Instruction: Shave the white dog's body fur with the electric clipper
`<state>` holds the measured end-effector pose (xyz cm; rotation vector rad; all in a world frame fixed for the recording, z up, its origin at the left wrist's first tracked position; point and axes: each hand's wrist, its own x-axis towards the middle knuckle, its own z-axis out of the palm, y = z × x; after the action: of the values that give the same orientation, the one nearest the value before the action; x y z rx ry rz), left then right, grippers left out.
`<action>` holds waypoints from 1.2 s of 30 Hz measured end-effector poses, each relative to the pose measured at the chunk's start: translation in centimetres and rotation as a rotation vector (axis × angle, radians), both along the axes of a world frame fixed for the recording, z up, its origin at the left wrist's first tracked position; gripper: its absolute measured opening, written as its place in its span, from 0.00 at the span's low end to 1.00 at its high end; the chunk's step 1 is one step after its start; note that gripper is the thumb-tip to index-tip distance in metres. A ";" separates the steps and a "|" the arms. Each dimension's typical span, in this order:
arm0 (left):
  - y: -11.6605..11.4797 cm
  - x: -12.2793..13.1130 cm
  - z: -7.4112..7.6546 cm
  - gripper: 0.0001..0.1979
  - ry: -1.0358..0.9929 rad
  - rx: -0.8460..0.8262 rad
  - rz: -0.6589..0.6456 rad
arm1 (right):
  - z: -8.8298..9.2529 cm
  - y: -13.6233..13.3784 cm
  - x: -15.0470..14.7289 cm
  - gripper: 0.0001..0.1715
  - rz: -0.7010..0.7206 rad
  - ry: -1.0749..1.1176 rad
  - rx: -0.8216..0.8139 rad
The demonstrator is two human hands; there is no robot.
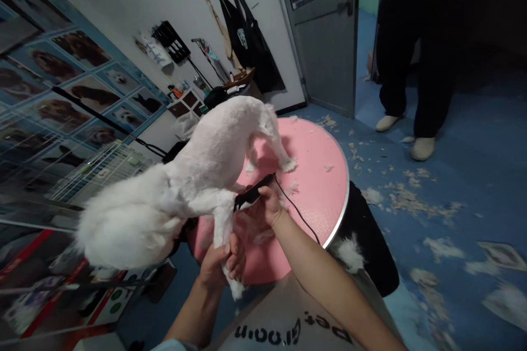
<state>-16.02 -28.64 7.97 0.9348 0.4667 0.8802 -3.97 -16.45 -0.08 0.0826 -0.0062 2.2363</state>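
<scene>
A small white dog (206, 170) stands on a round pink grooming table (317, 175), its body shaved short and its head still fluffy at the left. My left hand (222, 263) is closed around the dog's front leg near the paw. My right hand (267, 205) grips a black electric clipper (252, 194), its blade end touching the upper part of that same leg. The clipper's black cord (298, 214) trails across the table toward me.
Another person in dark trousers and pale shoes (411, 66) stands at the back right by an open grey door (325, 33). Clumps of cut fur (411, 197) litter the blue floor. A wire cage (99, 167) stands at the left under dog posters.
</scene>
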 end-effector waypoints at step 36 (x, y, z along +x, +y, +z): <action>0.2 -10.6 -2.8 0.15 0.244 0.038 -0.132 | 4.4 -3.1 0.4 0.19 -0.813 -0.682 0.379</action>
<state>-26.66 -28.47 5.13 1.1015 0.5919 0.6600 -3.53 -19.60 4.33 -0.4104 -0.7048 1.3363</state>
